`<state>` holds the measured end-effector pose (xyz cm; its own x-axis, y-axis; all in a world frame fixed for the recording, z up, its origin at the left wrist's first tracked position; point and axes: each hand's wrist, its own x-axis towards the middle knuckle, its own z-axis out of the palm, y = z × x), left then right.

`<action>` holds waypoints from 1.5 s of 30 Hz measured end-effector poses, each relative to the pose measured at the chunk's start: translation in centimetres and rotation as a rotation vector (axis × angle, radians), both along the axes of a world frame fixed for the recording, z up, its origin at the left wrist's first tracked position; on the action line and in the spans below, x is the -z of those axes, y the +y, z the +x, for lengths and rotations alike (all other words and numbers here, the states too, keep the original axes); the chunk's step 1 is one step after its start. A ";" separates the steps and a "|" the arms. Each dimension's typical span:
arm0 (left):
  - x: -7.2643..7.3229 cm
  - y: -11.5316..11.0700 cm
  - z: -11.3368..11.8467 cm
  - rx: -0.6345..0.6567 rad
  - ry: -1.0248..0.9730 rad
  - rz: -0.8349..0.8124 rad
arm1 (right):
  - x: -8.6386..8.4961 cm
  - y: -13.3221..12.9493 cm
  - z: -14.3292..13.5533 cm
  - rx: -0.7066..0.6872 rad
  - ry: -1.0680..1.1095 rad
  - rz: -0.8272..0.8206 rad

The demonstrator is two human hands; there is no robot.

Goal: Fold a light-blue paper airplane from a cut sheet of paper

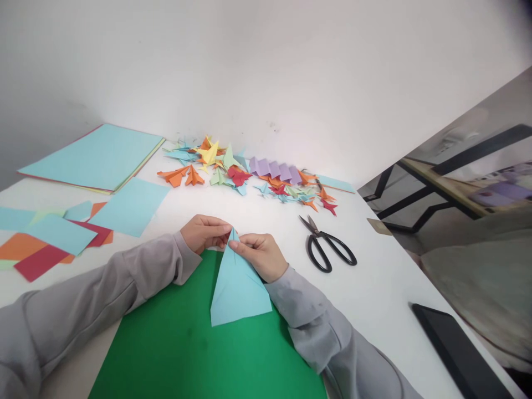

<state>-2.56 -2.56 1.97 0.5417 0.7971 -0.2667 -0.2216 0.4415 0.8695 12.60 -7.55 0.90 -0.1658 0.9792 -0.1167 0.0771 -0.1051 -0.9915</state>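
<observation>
A light blue sheet of paper point(241, 293), folded to a narrow point at its far end, is held over a green mat point(187, 343). My left hand point(204, 231) pinches the tip from the left, its thumb and forefinger closed on the paper. From the right, my right hand point(262, 255) grips the same paper just below the tip, thumb on top and the other fingers partly hidden beneath. The wide end of the paper points toward me. Creases run along its upper part.
Black-handled scissors point(328, 244) lie to the right, and a dark tablet-like device point(457, 349) sits near the table's right edge. Folded paper shapes point(224, 163) are heaped along the wall. Large coloured sheets point(100, 155) and cut paper pieces point(45, 249) lie at left.
</observation>
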 end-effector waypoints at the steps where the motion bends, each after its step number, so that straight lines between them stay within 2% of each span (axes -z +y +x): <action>1: 0.0 0.0 0.0 0.002 -0.004 -0.004 | 0.0 0.0 0.0 -0.001 0.004 0.001; 7: 0.0 0.1 -0.1 0.022 -0.005 0.000 | -0.1 0.0 0.0 -0.007 -0.003 -0.011; 14: 0.2 0.0 0.0 0.017 0.026 0.046 | -0.4 0.0 -0.1 -0.031 -0.042 0.056; 24: 0.2 -0.5 0.0 -0.020 0.134 0.250 | -0.5 0.0 -0.1 -0.056 -0.109 0.079; 33: -0.5 -0.8 0.1 -0.047 0.217 0.366 | -0.4 0.0 -0.1 -0.070 -0.132 0.105; 41: -0.7 -1.4 0.3 -0.147 0.250 0.510 | -0.3 0.0 -0.2 -0.075 -0.167 0.133; 45: -0.4 -1.3 0.3 -0.148 0.280 0.482 | -0.5 0.0 -0.3 -0.077 -0.160 0.120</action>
<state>-2.23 -3.84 2.34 0.3762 0.9261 0.0285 0.0163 -0.0373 0.9992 12.29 -7.51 1.37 -0.2298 0.9727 -0.0306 0.2376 0.0256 -0.9710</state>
